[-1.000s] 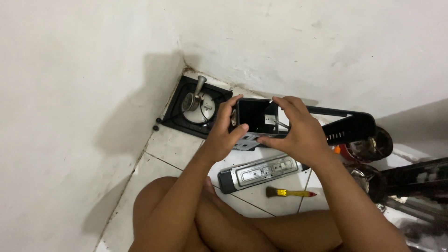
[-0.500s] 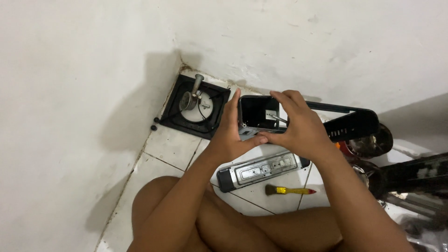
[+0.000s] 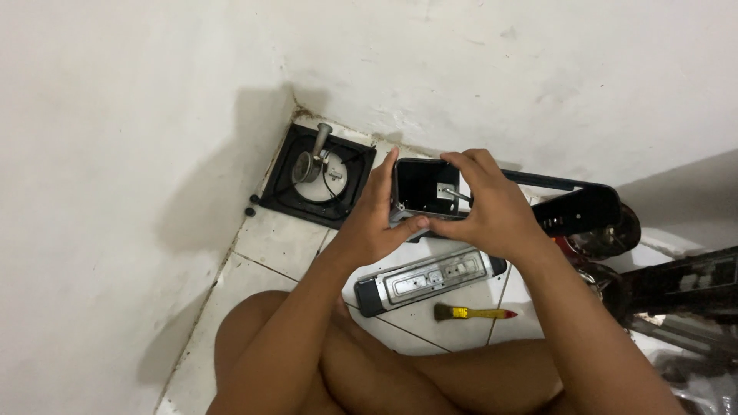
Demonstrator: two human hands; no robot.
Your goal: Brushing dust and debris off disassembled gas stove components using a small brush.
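A small black box-shaped housing, open side up with a metal part inside, is held above the tiled floor near the room's corner. The left hand grips its left edge, the right hand clamps its right side. Below lies a long grey panel and a yellow-handled brush; a square black burner frame sits in the corner.

The box is black inside with a grey metal tab, the panel silver with dark ends, the brush yellow-handled with a dark head, the burner frame black around a grey centre, and the tiles white.
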